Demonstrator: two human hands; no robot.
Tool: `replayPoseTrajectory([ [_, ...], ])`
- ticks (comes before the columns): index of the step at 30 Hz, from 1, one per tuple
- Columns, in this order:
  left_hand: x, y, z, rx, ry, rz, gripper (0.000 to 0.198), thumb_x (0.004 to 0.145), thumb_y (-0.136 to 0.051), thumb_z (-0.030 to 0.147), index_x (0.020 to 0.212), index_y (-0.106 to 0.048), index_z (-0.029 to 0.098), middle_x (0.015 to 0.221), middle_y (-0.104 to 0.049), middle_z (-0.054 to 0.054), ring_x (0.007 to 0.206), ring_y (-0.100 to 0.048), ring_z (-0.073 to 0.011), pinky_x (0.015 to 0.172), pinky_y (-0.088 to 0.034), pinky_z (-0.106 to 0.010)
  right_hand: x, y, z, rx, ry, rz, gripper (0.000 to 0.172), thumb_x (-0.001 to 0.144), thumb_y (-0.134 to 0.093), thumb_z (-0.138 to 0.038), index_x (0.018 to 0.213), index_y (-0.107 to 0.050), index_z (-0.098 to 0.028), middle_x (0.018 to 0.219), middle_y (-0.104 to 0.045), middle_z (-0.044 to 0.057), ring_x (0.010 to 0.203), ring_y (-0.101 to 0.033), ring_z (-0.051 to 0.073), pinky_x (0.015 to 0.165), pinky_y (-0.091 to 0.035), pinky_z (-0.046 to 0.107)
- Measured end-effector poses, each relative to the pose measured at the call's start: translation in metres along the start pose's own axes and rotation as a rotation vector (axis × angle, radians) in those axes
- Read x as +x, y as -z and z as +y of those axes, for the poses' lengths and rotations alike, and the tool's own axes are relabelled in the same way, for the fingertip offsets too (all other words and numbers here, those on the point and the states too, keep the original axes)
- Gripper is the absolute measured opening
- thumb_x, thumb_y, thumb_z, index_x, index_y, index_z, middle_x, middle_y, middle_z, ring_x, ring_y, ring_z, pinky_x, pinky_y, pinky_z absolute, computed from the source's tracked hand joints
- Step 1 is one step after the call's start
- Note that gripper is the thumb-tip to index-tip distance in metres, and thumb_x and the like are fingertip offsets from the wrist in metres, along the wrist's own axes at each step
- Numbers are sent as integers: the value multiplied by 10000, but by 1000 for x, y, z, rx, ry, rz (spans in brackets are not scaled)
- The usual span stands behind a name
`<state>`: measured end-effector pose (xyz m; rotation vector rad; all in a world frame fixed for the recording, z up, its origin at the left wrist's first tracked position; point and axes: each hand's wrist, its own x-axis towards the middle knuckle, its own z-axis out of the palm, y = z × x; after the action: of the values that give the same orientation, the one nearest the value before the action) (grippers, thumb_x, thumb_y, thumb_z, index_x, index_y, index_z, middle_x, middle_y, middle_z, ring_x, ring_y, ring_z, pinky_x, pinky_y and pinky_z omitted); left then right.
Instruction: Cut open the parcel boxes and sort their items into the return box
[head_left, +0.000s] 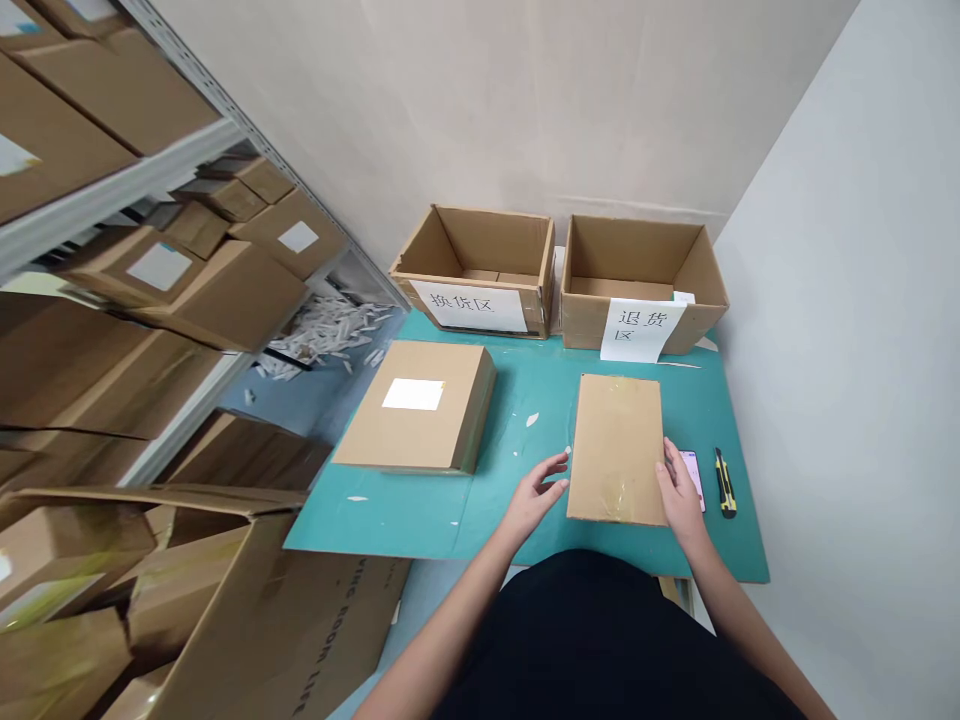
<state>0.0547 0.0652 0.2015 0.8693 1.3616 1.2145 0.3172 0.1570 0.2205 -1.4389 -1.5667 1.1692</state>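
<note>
A flat, taped cardboard box [616,440] lies on the green table in front of me. My right hand [681,490] grips its right edge, thumb on top and fingers along the side. Just off the box's left edge, my left hand [534,498] is open with fingers apart and holds nothing. Partly behind my right hand lies a phone [694,478] with a lit screen. A yellow and black box cutter [724,484] rests further right. To the left sits a second closed cardboard box [420,425] with a white label [413,394].
Two open cardboard boxes with handwritten paper signs, the left one [474,243] and the right one [634,250], stand along the table's [525,400] back edge. Shelves [195,140] of boxes rise at left, above a large open carton [277,600]. A white wall [847,350] borders the right.
</note>
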Motion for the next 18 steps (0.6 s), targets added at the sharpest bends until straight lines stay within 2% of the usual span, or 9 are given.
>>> replayPoseTrajectory([
  [6, 2, 1, -18, -73, 43, -52, 626, 774, -751, 580, 1291, -642, 245, 1394, -617, -120, 1247, -591, -313, 1039, -495, -473, -4, 5, -6, -125, -7, -5, 637, 984, -419, -549, 1541, -404, -241, 1551, -481, 95, 1426, -453, 281, 1183, -373, 505],
  [10, 4, 0, -24, -101, 52, -58, 676, 750, -762, 612, 1305, -632, 248, 1417, -598, -123, 1285, -563, -322, 1071, -467, -482, -15, 3, -26, -337, 180, 18, 541, 1011, -385, -423, 1537, -416, -304, 1609, -389, 42, 1490, -345, 280, 1217, -303, 561],
  [13, 4, -2, -24, -111, 46, -71, 692, 750, -757, 624, 1311, -629, 240, 1409, -605, -124, 1302, -550, -323, 1092, -448, -481, -21, -1, -37, -447, 324, -53, 480, 1015, -387, -365, 1478, -510, -328, 1576, -441, 18, 1511, -297, 287, 1223, -274, 592],
  [15, 5, -4, -24, -115, 43, -84, 688, 760, -750, 623, 1317, -625, 239, 1402, -610, -122, 1303, -549, -320, 1095, -445, -479, -21, -2, -38, -490, 351, -104, 463, 1012, -404, -366, 1450, -548, -315, 1565, -461, 19, 1523, -263, 302, 1216, -274, 611],
  [18, 6, -7, -24, -116, 37, -108, 670, 769, -751, 606, 1319, -624, 245, 1401, -612, -117, 1306, -548, -315, 1088, -454, -474, -20, 0, -34, -529, 331, -135, 472, 1017, -391, -383, 1455, -545, -298, 1599, -412, 7, 1538, -215, 314, 1214, -269, 619],
])
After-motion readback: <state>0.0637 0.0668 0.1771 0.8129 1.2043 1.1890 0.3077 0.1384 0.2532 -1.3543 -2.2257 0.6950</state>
